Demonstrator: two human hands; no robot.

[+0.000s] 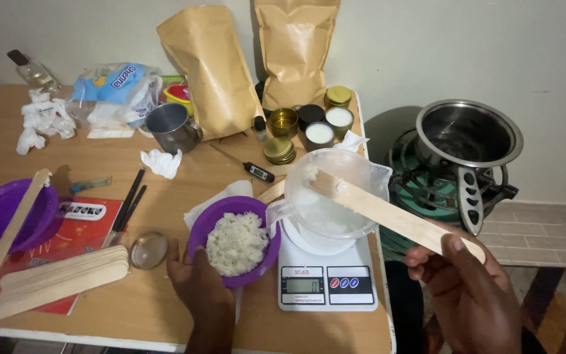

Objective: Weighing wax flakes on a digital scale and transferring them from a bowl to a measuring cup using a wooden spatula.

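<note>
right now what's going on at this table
A person works with white flakes. The left hand steadies a purple bowl of flakes. The right hand holds a flat wooden stick whose tip, with white bits clinging, reaches into a clear plastic jug that sits on a white kitchen scale. More sticks lie stacked on the left. Small tins and brown paper bags stand behind, and a steel pot sits on a burner beside the table.

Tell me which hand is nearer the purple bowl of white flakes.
Left. The left hand cups the purple bowl at its near rim; the right hand is off beyond the scale, holding a wooden stick.
</note>
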